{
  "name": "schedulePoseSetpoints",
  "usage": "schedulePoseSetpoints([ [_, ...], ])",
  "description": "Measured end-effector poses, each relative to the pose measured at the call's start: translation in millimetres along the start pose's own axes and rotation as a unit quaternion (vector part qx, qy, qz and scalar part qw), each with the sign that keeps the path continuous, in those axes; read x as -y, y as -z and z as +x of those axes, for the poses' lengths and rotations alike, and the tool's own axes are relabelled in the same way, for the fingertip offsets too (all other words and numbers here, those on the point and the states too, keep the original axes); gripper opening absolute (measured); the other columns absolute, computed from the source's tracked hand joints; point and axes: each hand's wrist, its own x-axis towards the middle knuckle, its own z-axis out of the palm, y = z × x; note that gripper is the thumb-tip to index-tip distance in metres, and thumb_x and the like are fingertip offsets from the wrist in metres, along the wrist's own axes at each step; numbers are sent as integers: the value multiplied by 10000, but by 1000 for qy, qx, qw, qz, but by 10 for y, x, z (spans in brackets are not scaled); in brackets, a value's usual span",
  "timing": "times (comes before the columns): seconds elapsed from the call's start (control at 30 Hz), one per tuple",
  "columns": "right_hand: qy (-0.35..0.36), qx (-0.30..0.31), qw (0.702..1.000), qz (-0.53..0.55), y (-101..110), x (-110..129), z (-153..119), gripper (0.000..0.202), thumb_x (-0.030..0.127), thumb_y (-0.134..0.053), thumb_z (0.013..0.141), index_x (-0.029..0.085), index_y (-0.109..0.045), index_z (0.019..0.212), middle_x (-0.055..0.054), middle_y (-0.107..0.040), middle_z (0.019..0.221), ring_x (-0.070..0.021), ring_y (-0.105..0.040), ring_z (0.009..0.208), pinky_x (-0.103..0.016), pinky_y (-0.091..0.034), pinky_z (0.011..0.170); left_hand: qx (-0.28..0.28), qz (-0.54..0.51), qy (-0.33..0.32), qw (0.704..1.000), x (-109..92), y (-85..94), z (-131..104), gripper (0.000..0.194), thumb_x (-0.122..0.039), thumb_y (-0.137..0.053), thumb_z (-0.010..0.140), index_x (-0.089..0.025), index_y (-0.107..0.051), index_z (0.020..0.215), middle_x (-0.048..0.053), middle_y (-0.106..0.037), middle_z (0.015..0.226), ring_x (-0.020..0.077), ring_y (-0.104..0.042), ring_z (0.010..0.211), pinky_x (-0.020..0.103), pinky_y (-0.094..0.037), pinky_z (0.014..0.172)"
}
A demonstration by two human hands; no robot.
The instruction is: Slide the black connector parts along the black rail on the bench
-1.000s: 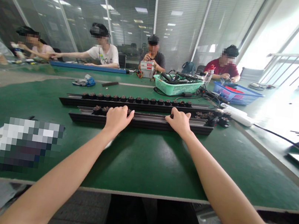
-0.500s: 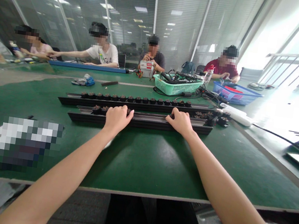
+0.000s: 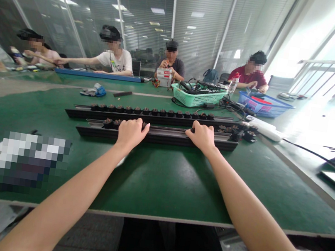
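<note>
A long, straight black rail (image 3: 165, 139) lies under our curled left hand (image 3: 129, 132) and right hand (image 3: 202, 137) on a green tabletop (image 3: 161, 183).
The hands rest well apart; we cannot tell what their hidden fingertips grip. Round black pieces with brownish tops (image 3: 107, 123) sit just left of our left hand; beyond both hands lies a second black rail (image 3: 168, 122), then a mint-green plastic basket (image 3: 198, 99).
</note>
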Motion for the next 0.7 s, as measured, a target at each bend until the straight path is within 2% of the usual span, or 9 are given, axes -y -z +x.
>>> schedulePoseSetpoints([
  [0.7,-18,7,1000,-12,26,47,-9,270,331,-447,960,188,-642,1079,-126,-754,963,-300,-674,990,-403,-322,907,2,-3,1,1000,-21,23,-1,540,-500,-327,1033,-118,-707,1003,184,-757,931,337,-721,917,418,-459,826],
])
